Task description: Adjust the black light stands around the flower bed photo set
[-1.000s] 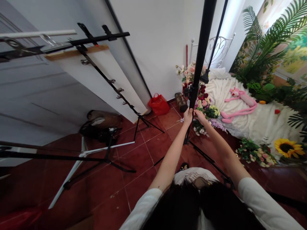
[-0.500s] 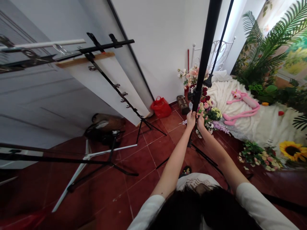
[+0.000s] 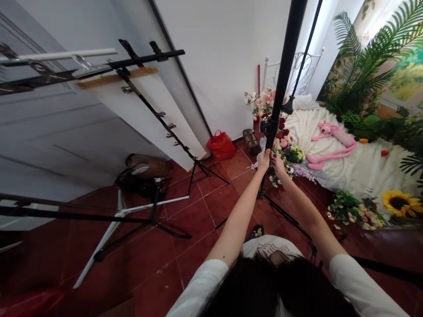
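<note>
A tall black light stand (image 3: pixel 283 75) rises before me, its pole leaning to the upper right in view. My left hand (image 3: pixel 263 160) is wrapped round the lower pole from the left, thumb upward. On the pole's other side, my right hand (image 3: pixel 278 164) has its fingers bent in against the stand at about the same height; the small part under its fingertips is too hidden to make out. A black clamp-like collar sits on the pole just above both hands. Below them the stand's legs (image 3: pixel 280 211) spread over the floor.
Artificial flowers (image 3: pixel 291 152) crowd close behind the stand. A pink plush toy (image 3: pixel 340 141) lies on white fabric (image 3: pixel 370 169) at right, near a sunflower (image 3: pixel 399 203). At left stand a backdrop stand with clips (image 3: pixel 158 114) and white poles (image 3: pixel 99 251). A red bag (image 3: pixel 221 145) rests by the wall.
My right hand's fingers have shifted slightly at the pole and look a little more spread. My left hand keeps its hold. The view has moved only slightly.
</note>
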Tool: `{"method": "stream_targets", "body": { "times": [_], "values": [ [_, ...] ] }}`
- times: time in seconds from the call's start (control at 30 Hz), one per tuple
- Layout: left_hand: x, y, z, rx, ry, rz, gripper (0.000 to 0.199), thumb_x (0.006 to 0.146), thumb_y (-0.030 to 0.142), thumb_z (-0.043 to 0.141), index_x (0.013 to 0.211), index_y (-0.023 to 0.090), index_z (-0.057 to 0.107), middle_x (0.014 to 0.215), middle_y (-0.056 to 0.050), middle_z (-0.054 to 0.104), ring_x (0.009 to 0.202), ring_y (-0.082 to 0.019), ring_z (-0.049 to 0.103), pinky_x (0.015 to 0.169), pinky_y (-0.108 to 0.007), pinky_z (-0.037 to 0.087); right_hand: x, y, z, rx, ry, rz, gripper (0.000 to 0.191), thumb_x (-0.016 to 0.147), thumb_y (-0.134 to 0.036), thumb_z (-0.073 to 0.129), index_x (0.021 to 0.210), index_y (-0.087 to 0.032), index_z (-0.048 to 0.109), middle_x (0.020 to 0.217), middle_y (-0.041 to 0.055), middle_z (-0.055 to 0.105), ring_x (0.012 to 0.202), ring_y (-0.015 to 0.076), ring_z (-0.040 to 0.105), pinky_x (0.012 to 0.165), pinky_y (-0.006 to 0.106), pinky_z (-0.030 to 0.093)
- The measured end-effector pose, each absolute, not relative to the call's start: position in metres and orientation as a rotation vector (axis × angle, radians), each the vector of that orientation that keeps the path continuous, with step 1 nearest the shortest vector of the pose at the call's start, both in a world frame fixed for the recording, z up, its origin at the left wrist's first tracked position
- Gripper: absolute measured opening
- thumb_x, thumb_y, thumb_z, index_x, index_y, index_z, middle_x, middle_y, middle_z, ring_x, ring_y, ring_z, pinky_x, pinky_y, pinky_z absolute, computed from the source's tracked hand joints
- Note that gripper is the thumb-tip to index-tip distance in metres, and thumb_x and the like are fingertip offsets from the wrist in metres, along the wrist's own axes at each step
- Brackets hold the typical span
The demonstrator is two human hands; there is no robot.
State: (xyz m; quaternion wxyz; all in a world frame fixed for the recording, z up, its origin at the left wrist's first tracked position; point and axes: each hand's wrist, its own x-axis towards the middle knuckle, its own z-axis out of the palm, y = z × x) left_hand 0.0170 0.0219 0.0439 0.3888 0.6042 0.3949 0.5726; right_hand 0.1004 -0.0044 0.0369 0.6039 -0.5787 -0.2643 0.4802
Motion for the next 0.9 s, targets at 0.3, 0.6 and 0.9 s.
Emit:
{"method": "stream_targets", "body": {
  "times": [0.3, 0.6, 0.9],
  "values": [
    [0.018, -0.035, 0.019, 1.534, 1.189, 1.527, 0.056, 0.099, 0.058, 0.032, 0.134, 0.017, 0.049, 0.146, -0.019, 0.050, 0.145, -0.024, 0.040, 0.123, -0.041, 0.029, 0.140, -0.158, -0.009, -1.218, -0.318, 1.386, 0.020, 0.092, -0.035, 0.053, 0.093, -0.027, 0.071, 0.095, 0.0061, 0.076, 0.092, 0.0197, 0.074, 0.094, 0.033, 0.057],
    [0.052, -0.159, -0.109, 1.359, 1.082, 0.745, 0.043, 0.080, 0.065, 0.049, 0.095, 0.027, 0.066, 0.095, -0.013, 0.074, 0.094, -0.034, 0.074, 0.090, -0.064, 0.053, 0.205, -0.306, -0.051, -1.186, 0.062, 1.152, 0.022, 0.093, -0.026, 0.051, 0.095, -0.026, 0.072, 0.095, 0.0029, 0.078, 0.087, 0.0146, 0.077, 0.079, 0.028, 0.065],
    [0.165, -0.219, -0.079, 1.476, 0.539, 0.382, 0.030, 0.083, 0.057, 0.056, 0.076, 0.029, 0.066, 0.071, -0.009, 0.073, 0.060, -0.024, 0.068, 0.068, -0.048, 0.059, 0.229, -0.394, -0.030, -1.037, 0.266, 0.860, 0.017, 0.090, -0.025, 0.056, 0.097, -0.026, 0.072, 0.094, 0.0036, 0.079, 0.085, 0.0138, 0.077, 0.076, 0.025, 0.063]
  ]
}}
